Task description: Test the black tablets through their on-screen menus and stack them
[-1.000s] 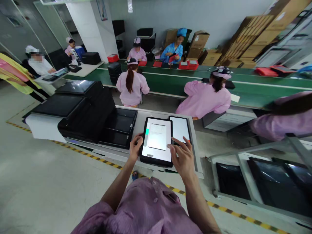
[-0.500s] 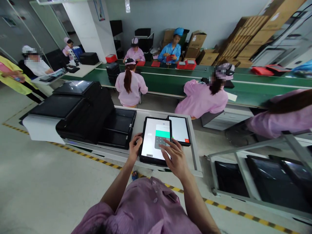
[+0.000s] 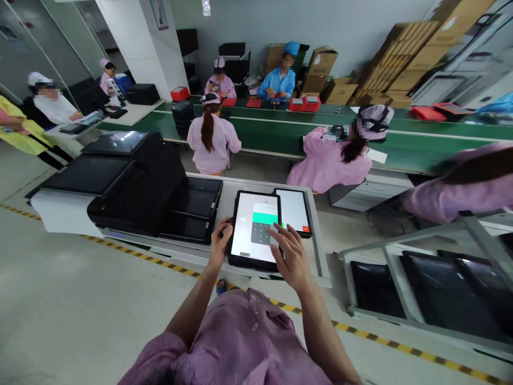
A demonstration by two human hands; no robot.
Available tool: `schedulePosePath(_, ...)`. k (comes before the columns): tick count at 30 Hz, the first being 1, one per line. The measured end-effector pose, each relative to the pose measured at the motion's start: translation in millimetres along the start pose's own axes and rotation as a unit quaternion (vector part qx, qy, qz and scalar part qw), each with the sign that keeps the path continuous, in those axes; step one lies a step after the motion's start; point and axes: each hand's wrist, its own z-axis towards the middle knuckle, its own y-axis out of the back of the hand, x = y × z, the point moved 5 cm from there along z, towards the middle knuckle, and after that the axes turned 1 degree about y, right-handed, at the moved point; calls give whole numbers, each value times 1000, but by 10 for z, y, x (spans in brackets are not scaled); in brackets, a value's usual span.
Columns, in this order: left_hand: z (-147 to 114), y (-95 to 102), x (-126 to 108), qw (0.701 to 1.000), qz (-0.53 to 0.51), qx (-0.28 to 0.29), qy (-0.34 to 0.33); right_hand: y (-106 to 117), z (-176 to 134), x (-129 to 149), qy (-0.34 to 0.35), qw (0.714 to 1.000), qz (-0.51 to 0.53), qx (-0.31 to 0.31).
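Head view, tablet (image 3: 249, 229), left edge in left grip (image 3: 220, 240)

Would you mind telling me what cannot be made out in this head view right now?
- Head view: digits on the nearer tablet's on-screen keypad, too small to read; the right hand covers part of it.
- Head view: the second tablet's lower left, hidden by the nearer tablet and the right hand.
- Head view: the rightmost worker in pink, cut off by the picture's right edge.

Cardboard boxes (image 3: 401, 61) (brown, many stacked) stand behind the long green bench (image 3: 264, 138).
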Motion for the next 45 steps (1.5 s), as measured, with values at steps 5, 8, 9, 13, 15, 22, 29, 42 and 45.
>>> schedulePosePath(5,-26,-1,-13,1000,-5,-3,13,43,-20,-5,-13,999,13,-27)
schedulePosePath(8,-31,0,-3,1000,-9,-5,17,55,-19,-4,-15,999,10,-34)
schedulePosePath(9,-32,1,0,1000,-8,-5,18,58,-18,-4,-16,999,10,-36)
schedulePosePath(13,-29,2,9,1000,-5,-3,18,64,-15,0,-16,999,13,-41)
schedulePosePath(15,-23,1,10,1000,-5,0,16,64,-17,4,-17,999,12,-43)
schedulePosePath(22,-18,-10,-48,1000,3,15,5,70,-27,10,-24,998,2,-59)
schedulePosePath(29,-26,-14,-88,1000,15,21,0,146,-46,-51,-75,991,-20,-108)
schedulePosePath(42,47,15,-79,999,25,28,-12,91,162,-127,-80,995,-15,-61)
schedulePosePath(45,52,8,-88,999,25,28,-16,58,269,-138,-61,996,-11,-57)
